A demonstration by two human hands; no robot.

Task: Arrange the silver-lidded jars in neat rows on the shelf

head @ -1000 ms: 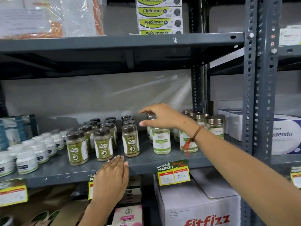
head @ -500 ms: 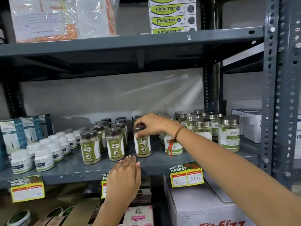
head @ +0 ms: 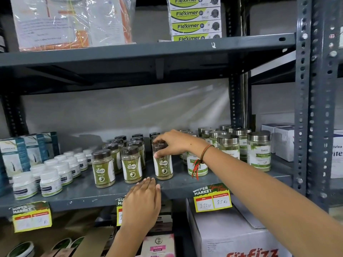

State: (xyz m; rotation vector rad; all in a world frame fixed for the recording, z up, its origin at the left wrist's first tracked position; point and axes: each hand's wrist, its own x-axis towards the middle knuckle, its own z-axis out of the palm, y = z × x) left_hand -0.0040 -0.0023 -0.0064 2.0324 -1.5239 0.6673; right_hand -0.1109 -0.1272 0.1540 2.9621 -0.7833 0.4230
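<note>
Grey steel is the shelf [head: 185, 184] that carries everything here; the silver-lidded jars [head: 228, 147] stand in a group on its right part, upright, in rows that go from the near edge to the far wall, with green and white labels; the nearest of them at the right [head: 259, 153] stands a little apart from the row beside it. Left of them stand the brown-lidded Gaska jars [head: 130, 164] in three rows. The right hand [head: 174, 143] reaches in from the right and grasps the near Gaska jar of the right row [head: 163, 164] around its lid and neck, thumb on the near side, fingers over the top; the jar stands upright on the shelf; a red and green thread bracelet [head: 202, 158] is on the wrist, in front of one silver-lidded jar [head: 196, 164]. The left hand [head: 143, 203] holds nothing; it lies flat and released, with the fingertips on the near edge of the shelf, just near of the Gaska jars. Further left stand small white bottles [head: 50, 180] and teal boxes [head: 18, 154]; a yellow price tag [head: 212, 199] hangs from the shelf edge; on the upper shelf is a stack of Fleximer boxes [head: 194, 19].
</note>
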